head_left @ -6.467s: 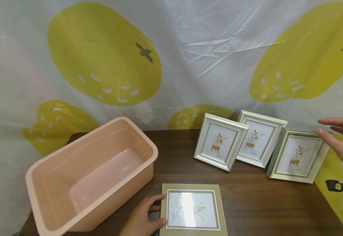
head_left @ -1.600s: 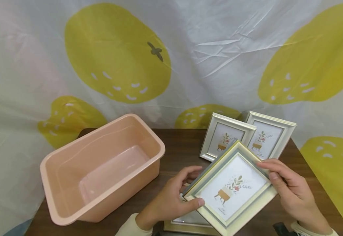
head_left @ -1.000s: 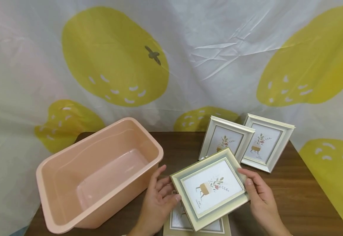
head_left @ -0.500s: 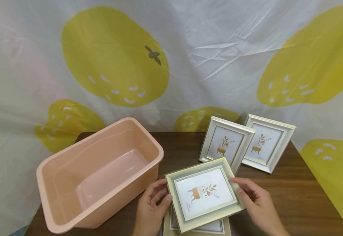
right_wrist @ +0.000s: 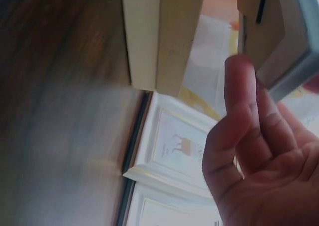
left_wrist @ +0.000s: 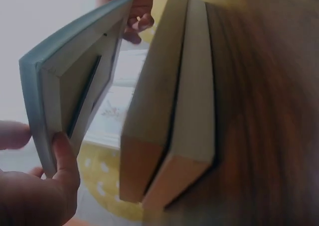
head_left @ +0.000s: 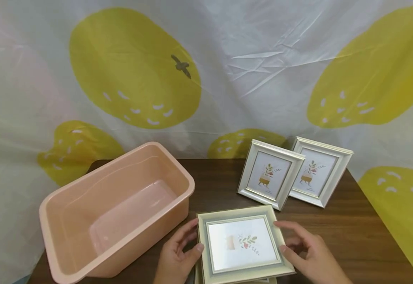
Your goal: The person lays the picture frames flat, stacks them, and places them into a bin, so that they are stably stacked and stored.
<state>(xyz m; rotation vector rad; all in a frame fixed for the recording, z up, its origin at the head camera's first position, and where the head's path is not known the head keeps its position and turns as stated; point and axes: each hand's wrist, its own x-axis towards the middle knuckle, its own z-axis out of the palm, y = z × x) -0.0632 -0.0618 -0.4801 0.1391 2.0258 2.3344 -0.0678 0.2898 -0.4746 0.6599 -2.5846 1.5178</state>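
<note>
- Left hand [head_left: 176, 258] and right hand [head_left: 309, 256] grip opposite edges of a picture frame [head_left: 242, 244], hovering just above another frame [left_wrist: 172, 111]
- Lower level, square the corners, slide fingertips clear

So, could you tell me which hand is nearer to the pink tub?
The left. The left hand grips the held frame at its left edge, close beside the pink tub; the right hand is at the frame's right edge, farther away.
</note>
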